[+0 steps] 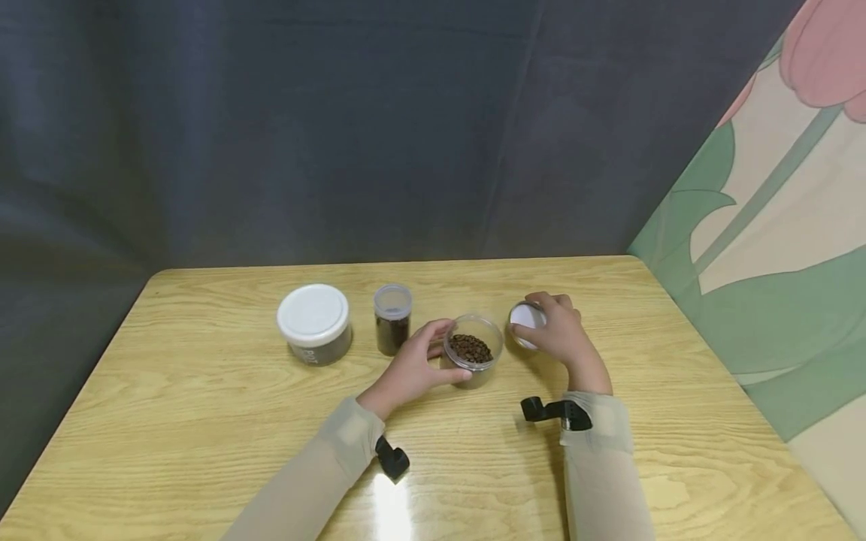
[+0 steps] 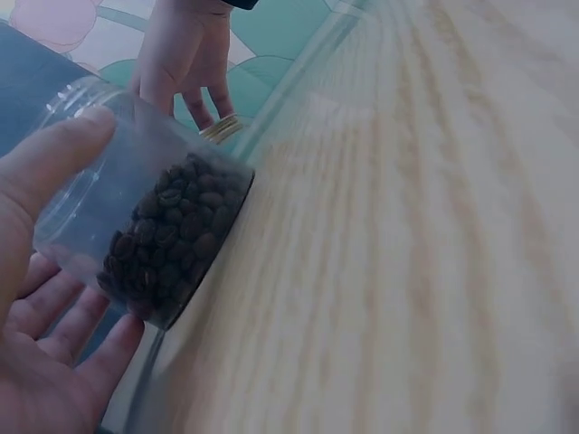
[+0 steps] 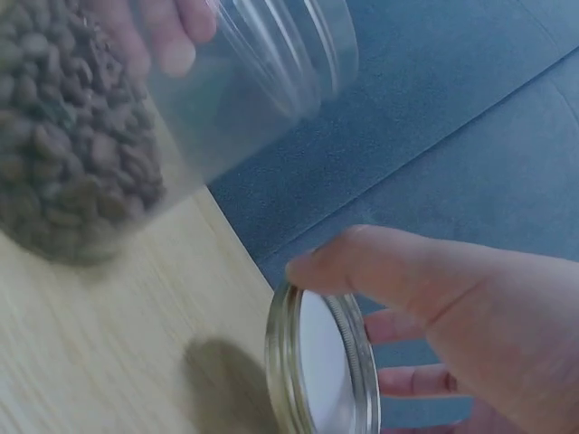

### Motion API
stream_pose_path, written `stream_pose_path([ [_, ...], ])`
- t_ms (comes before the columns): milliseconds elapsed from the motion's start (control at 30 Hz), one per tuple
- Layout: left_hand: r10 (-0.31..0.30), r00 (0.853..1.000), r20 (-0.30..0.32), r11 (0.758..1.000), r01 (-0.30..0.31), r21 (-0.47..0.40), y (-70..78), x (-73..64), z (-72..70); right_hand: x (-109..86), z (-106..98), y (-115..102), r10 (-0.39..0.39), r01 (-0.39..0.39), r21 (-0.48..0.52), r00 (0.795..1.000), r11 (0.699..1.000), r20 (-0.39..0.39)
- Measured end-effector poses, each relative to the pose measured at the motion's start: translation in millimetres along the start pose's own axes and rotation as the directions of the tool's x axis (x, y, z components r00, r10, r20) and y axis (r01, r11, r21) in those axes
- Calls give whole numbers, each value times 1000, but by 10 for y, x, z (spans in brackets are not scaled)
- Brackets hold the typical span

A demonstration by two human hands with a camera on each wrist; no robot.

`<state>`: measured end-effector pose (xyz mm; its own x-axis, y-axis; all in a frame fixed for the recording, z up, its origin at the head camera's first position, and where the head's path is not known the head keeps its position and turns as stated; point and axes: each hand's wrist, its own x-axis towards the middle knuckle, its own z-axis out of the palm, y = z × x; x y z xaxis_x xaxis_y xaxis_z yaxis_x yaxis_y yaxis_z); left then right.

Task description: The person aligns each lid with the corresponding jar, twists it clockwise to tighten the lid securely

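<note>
Above plain beige sleeves (image 1: 291,485) with slightly greyer cuffs (image 1: 602,419), the hands (image 1: 416,365) are bare. Small, black, chunky-ended brackets (image 1: 394,461) sit at both wrists, one low at centre, the other lower right.

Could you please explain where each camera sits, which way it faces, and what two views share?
Head: on the person's head, facing forward and down at the table; left hand, right hand and sleeves show.
Left wrist: on that wrist, facing the open jar; left hand close, right hand beyond.
Right wrist: on that wrist, facing the lid; right hand close, left fingers at the open jar.
Both wrist views show the open jar and lid.
</note>
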<state>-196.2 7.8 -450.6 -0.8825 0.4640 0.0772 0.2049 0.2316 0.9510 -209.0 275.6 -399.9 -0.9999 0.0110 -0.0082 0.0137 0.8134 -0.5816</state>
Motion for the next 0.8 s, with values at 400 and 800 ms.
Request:
stream_pose_path([
  [400,27,999,29,996,-24,-80,-116,-139,-103,18,6,-25,-87,92,134,995,987,-43],
  [800,98,993,66,991,-91,-95,-137,-157,-126,-25,-36,-194,-193,230,276,969,933,-154],
])
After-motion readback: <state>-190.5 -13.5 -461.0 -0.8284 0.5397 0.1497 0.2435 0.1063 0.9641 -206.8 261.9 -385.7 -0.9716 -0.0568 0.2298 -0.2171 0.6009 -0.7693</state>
